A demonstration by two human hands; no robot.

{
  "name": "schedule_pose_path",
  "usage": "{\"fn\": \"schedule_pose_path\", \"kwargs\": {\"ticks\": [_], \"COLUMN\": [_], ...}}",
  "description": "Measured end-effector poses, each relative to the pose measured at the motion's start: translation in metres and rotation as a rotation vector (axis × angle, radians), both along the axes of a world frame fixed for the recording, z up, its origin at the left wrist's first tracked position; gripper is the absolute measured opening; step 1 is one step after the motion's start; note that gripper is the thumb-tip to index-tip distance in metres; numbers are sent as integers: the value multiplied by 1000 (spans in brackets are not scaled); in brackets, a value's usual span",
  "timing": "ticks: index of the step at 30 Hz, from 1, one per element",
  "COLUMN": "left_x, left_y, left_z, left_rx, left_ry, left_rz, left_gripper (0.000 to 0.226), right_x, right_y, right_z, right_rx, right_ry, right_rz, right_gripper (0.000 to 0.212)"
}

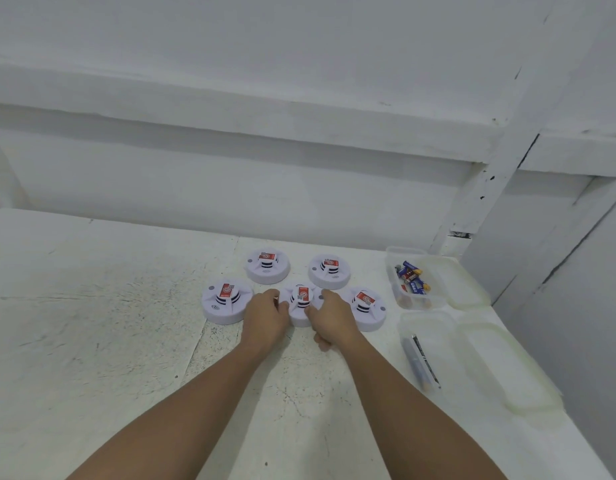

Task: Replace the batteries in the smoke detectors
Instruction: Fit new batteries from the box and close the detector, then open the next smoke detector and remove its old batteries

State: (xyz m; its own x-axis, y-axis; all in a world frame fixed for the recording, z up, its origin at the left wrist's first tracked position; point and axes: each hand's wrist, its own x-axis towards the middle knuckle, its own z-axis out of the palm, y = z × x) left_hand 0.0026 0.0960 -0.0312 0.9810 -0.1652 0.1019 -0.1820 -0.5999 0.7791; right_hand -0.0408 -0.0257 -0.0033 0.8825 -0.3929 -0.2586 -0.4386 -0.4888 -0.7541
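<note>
White scuffed table point(91, 306) against a white wall holds five smoke detectors point(267, 268) mid-frame. My left hand point(266, 315) and right hand point(330, 317) both grip the middle detector point(301, 303) by its sides. None looks opened, so I judge every swap is still ahead. The others crowd it closely. The battery tub point(415, 299) sits at right near the table's edge, and the widest room lies lower left.
</note>
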Motion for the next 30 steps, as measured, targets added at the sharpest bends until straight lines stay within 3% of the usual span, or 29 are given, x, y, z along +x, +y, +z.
{"fn": "schedule_pose_path", "kwargs": {"ticks": [3, 6, 9, 13, 17, 20, 26, 30], "left_x": [-3, -3, 3, 7, 10, 13, 15, 23], "left_y": [3, 7, 13, 30, 57, 78, 102, 105], "left_z": [6, 12, 16, 21, 21, 14, -2, -2], "left_rx": [-31, -42, -20, -19, -29, -7, 19, 31], "left_ry": [32, 75, 90, -37, -173, -215, 28, 114], "left_rz": [-29, -51, -44, 12, 102, 198, 233, 202], "left_gripper": [5, 11, 36, 31, 23, 18, 40, 21], "right_x": [-1, -2, 1, 5, 16, 25, 46, 54], "right_y": [-2, -2, -3, -2, 17, 41, 82, 91], "right_z": [2, 8, 12, 24, 32, 30, 8, -3], "right_rx": [35, 37, 3, -111, -111, -20, 203, 325], "right_ry": [28, 63, 74, -18, -131, -109, 73, 76], "right_rz": [-3, 2, 2, 6, 70, 157, 197, 164], "right_gripper": [51, 50, 50, 62, 44, 31, 17, 22]}}
